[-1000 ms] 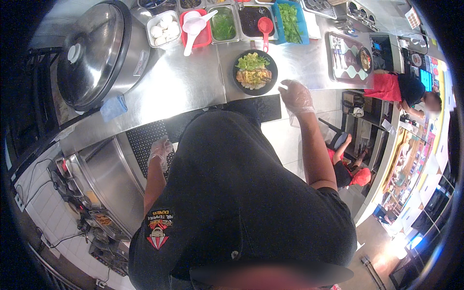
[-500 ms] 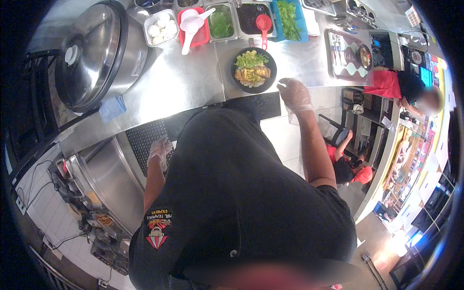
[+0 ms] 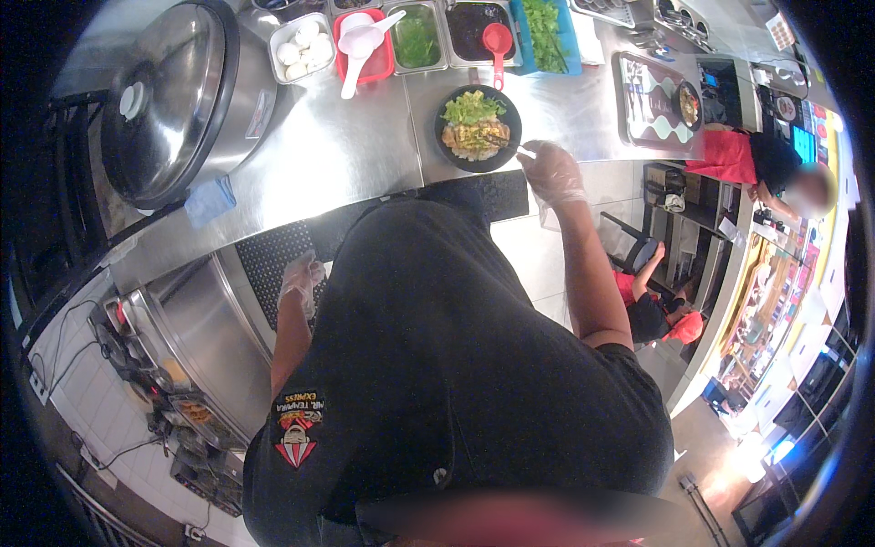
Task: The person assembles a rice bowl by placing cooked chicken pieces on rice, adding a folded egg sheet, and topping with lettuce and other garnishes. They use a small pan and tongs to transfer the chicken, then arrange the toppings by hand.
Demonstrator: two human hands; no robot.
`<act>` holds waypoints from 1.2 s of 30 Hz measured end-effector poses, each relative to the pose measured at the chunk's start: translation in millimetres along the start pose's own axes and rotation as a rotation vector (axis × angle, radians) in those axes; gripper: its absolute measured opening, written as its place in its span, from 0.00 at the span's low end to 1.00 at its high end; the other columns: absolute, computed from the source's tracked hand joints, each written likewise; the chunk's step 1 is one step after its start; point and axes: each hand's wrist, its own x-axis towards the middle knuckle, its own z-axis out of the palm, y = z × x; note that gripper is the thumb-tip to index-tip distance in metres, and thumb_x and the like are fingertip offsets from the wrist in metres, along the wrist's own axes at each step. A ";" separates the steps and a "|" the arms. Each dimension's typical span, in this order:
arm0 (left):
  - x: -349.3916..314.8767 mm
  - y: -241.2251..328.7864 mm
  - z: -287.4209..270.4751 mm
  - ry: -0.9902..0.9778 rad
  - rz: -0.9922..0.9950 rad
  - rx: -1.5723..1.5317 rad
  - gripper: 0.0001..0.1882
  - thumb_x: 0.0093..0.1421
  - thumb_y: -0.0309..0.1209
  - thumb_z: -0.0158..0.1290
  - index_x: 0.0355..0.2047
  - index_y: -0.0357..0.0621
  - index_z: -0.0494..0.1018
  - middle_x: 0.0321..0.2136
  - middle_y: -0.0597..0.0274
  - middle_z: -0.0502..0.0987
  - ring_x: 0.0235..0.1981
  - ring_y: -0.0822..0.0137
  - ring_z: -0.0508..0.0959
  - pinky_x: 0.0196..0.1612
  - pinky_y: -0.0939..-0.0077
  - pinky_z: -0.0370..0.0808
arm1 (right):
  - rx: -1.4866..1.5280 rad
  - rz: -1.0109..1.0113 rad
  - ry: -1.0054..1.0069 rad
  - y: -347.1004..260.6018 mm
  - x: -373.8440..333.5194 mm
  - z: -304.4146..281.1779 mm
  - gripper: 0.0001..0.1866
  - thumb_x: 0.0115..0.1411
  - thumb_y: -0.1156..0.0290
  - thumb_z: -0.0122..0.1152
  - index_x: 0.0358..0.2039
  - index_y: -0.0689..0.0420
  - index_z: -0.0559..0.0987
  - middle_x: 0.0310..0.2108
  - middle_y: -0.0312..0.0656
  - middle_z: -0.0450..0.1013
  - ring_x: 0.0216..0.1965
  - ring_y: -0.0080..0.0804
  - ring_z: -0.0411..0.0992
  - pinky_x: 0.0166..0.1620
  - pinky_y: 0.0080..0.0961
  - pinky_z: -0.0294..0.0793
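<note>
A black bowl with green leaves and browned pieces of food stands on the steel counter. My right hand, in a clear plastic glove, is just right of the bowl. Its fingers pinch a thin light utensil whose tip reaches the bowl's rim. My left hand, also gloved, hangs low beside my black shirt over a black floor mat. Its fingers are loosely apart and hold nothing.
A big steel pot with a lid stands at the counter's left, a blue cloth by it. Behind the bowl are tubs of eggs and greens, a red tub with a white ladle, and a red spoon. A tray lies right; a person in red stands beyond.
</note>
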 end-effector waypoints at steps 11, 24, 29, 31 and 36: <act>9.4 -6.1 -7.9 -0.033 -0.027 0.027 0.14 0.68 0.38 0.56 0.34 0.39 0.73 0.23 0.67 0.70 0.18 0.74 0.67 0.21 0.78 0.63 | -0.056 -0.084 0.037 -6.2 -13.2 0.9 0.19 0.62 0.55 0.64 0.48 0.52 0.84 0.46 0.49 0.81 0.50 0.47 0.78 0.56 0.41 0.75; 37.1 -30.2 -27.1 -0.056 0.109 0.209 0.22 0.67 0.44 0.56 0.48 0.34 0.77 0.34 0.57 0.80 0.31 0.66 0.79 0.35 0.72 0.77 | -0.038 0.010 0.033 -16.6 -23.3 0.1 0.18 0.63 0.53 0.61 0.46 0.50 0.85 0.43 0.49 0.82 0.47 0.48 0.79 0.54 0.42 0.77; 40.8 -31.6 -28.9 -0.080 0.299 0.281 0.23 0.67 0.44 0.56 0.47 0.34 0.77 0.34 0.56 0.81 0.31 0.65 0.80 0.35 0.71 0.75 | -0.027 0.003 0.038 -15.0 -21.1 4.1 0.18 0.63 0.53 0.62 0.46 0.51 0.85 0.44 0.49 0.81 0.48 0.48 0.79 0.54 0.42 0.77; 37.7 -25.4 -27.5 -0.033 0.068 0.121 0.24 0.67 0.45 0.55 0.50 0.34 0.77 0.37 0.54 0.81 0.35 0.64 0.81 0.38 0.70 0.76 | -0.019 -0.014 0.055 -13.9 -20.5 5.2 0.18 0.63 0.54 0.62 0.46 0.51 0.85 0.44 0.49 0.82 0.48 0.49 0.79 0.54 0.42 0.77; 21.1 -11.6 -19.2 -0.023 0.029 0.144 0.25 0.68 0.45 0.55 0.52 0.32 0.75 0.41 0.50 0.81 0.41 0.60 0.82 0.46 0.67 0.80 | -0.024 -0.006 0.057 -11.8 -17.8 3.0 0.17 0.63 0.54 0.62 0.44 0.51 0.86 0.43 0.49 0.81 0.47 0.49 0.79 0.53 0.43 0.77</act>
